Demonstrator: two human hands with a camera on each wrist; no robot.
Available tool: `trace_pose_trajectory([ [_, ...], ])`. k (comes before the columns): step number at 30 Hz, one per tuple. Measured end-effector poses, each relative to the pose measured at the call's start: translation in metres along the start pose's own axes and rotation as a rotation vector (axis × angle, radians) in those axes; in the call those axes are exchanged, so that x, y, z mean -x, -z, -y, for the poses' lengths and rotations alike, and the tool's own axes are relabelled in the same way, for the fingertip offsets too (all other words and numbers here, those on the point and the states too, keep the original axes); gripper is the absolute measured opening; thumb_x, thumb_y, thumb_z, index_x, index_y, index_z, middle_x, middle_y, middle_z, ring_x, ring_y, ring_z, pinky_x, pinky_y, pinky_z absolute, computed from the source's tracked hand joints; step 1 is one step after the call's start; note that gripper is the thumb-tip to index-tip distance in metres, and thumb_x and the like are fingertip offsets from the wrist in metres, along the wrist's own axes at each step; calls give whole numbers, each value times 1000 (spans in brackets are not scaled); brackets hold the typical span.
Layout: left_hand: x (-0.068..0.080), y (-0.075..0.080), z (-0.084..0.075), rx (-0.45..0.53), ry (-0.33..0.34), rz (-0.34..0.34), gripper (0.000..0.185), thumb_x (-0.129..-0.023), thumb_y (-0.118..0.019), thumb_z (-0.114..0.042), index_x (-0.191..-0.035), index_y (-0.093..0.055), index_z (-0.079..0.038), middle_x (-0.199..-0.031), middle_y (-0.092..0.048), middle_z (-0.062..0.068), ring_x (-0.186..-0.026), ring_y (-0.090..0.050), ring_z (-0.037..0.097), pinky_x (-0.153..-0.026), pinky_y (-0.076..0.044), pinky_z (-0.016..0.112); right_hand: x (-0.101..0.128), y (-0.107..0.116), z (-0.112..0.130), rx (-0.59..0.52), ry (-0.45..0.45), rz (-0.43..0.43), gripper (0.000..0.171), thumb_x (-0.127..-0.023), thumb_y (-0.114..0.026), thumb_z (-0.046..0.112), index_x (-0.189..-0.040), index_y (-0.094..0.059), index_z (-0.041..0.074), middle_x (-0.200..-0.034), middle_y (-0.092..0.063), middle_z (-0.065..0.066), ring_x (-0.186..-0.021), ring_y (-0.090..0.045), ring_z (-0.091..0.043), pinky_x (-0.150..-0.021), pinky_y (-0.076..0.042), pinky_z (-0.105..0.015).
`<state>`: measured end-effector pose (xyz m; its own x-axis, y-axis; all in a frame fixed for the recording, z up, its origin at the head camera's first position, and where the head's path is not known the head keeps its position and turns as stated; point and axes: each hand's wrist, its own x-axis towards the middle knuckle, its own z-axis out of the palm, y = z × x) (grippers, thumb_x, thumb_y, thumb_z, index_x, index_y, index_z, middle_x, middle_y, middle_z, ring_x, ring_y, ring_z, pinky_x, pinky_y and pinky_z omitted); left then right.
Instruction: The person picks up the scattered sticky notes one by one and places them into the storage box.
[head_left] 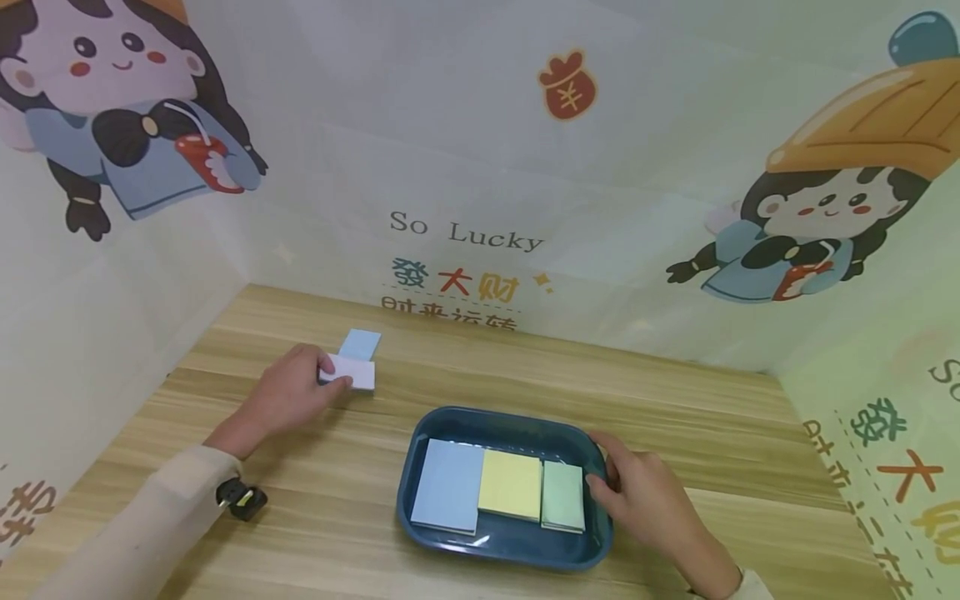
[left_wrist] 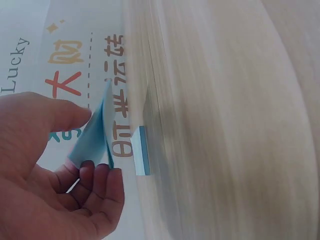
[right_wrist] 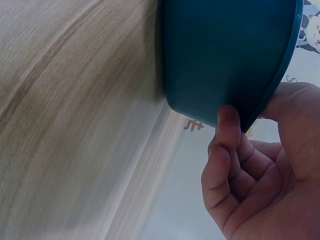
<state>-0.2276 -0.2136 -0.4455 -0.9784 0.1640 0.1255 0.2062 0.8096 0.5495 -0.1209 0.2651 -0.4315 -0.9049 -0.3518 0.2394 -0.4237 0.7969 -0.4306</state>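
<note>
Pinching a pale blue paper sheet (head_left: 351,372), her left hand (head_left: 288,390) hovers beyond the dark teal plastic tray (head_left: 504,546), whose right rim the right hand (head_left: 647,493) clasps.

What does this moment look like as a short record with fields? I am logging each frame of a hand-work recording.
left hand: pinches a pale sheet above the wooden table
beside it: a light blue pad on the table
right hand: grips the right rim of the dark blue tray, thumb inside
tray contents, left to right: blue pad, yellow pad, green pad
backdrop: printed cartoon wall on three sides
</note>
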Motion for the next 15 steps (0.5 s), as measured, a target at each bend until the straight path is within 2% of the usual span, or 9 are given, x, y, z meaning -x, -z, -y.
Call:
trace_pose_trajectory([
  [3,0,0,-1,5,-20,-27,40,-99,-80,-31,-105,-65,6,-102,-65,20,-89,-60,31,-75,-50,44,0,0,0,0,4,-2,49,-93,-82,4,-140,-67,-1,-68,-48,19,-53,-38,4,-51,-39,-24],
  [10,-1,0,-9,8,-67,-72,39,-88,-91,-22,-101,-66,5,-100,-65,18,-87,-61,31,-74,-49,44,0,-1,-1,5,3,-1,50,-93,-82,4,-140,-67,-2,-68,-49,19,-53,-39,4,-50,-39,-24],
  [15,-2,0,-21,19,-86,-76,37,-88,-91,-19,-100,-64,2,-99,-63,16,-87,-59,30,-73,-48,41,0,-1,0,4,7,-6,50,-92,-82,4,-140,-67,-3,-68,-49,20,-53,-39,4,-50,-40,-24],
])
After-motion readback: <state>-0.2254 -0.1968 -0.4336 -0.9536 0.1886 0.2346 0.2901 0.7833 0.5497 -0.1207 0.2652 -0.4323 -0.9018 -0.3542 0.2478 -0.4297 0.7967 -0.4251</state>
